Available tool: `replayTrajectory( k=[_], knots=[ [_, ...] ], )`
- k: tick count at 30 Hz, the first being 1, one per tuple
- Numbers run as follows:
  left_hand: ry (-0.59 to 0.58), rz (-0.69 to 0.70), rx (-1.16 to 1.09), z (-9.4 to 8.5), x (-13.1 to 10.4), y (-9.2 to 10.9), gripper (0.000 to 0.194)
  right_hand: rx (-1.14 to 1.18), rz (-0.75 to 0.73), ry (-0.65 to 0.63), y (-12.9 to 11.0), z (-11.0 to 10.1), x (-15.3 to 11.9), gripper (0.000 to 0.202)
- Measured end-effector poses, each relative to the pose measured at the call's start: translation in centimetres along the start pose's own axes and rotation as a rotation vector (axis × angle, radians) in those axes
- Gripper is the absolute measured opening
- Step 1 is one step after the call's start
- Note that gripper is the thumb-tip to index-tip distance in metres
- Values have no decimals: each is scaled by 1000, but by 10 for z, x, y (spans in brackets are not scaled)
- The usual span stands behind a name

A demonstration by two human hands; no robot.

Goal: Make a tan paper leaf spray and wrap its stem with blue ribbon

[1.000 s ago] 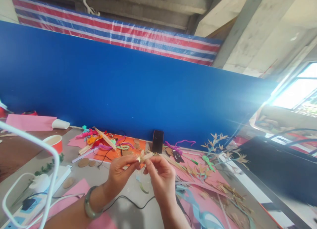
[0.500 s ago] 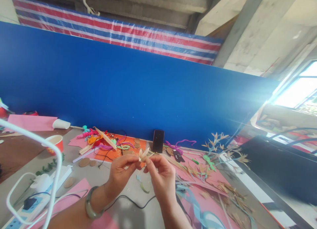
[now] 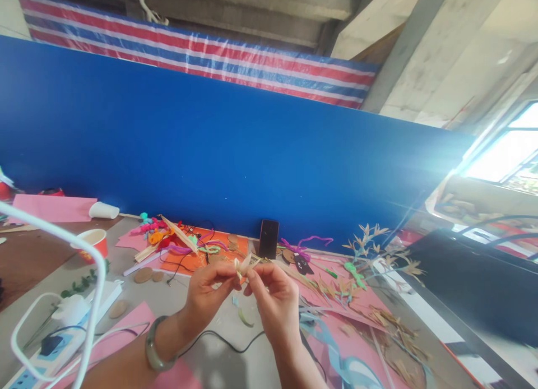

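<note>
Between my fingertips is a small pale flower of dried, straw-like petals (image 3: 242, 264), held above the table. My left hand (image 3: 210, 291), with a jade-coloured bangle (image 3: 153, 347) on its wrist, pinches the flower from the left. From the right, my right hand (image 3: 275, 296) pinches it between thumb and fingers. The fingers hide its lower part. Under the hands lie a green leaf-like scrap (image 3: 245, 318) and a black cable (image 3: 235, 350) on the grey table (image 3: 222, 369).
A phone (image 3: 268, 239) leans upright against the blue partition (image 3: 252, 153). Dried flower stems (image 3: 370, 249) and blue ribbon (image 3: 336, 355) lie to the right. At left are a paper cup (image 3: 96, 244), a power strip (image 3: 67, 344) and a white curved tube (image 3: 99, 282).
Both hands stay in nearly the same place, still pinching the dried flower. Its petals look slightly shifted between the fingertips.
</note>
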State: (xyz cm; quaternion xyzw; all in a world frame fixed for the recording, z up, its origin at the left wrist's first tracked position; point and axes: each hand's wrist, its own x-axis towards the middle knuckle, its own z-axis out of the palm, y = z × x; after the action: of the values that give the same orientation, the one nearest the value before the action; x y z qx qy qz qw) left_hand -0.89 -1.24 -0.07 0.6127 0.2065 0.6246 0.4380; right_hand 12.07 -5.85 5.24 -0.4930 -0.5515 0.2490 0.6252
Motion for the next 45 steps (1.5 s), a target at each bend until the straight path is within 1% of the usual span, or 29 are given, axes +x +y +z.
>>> replayTrajectory(
  k=[5,9,15,20,25,30,35,38,40,42,45],
  knots=[
    [1,-33,-56,1,1,-2,1,25,30,32,-4,1,0,21],
    [-19,-26,-51,0,1,-4,4,49,43,37,-7,1,-1,20],
    [-10,-34,-47,3,4,5,4,76,52,37,-9,2,-1,19],
    [-34,-111,-68,3,7,10,8,69,47,42,-9,3,-1,20],
    [-16,-129,-152,3,7,6,13,53,37,48,-8,3,-1,20],
    [-38,-148,-122,4,8,11,21,39,34,39,-6,1,0,20],
    [-37,-164,-118,3,9,17,18,-20,-27,4,-4,-1,1,20],
    [-1,-178,-140,1,10,18,17,-80,-67,-7,-2,-3,2,18],
    [25,-180,-163,-1,10,16,19,-123,-115,-11,-1,-3,4,14],
    [40,-195,-186,-3,10,12,21,-170,-179,-45,1,-4,5,7],
    [75,-243,-243,-5,9,7,17,-228,-237,-149,3,-3,6,2]
  ],
)
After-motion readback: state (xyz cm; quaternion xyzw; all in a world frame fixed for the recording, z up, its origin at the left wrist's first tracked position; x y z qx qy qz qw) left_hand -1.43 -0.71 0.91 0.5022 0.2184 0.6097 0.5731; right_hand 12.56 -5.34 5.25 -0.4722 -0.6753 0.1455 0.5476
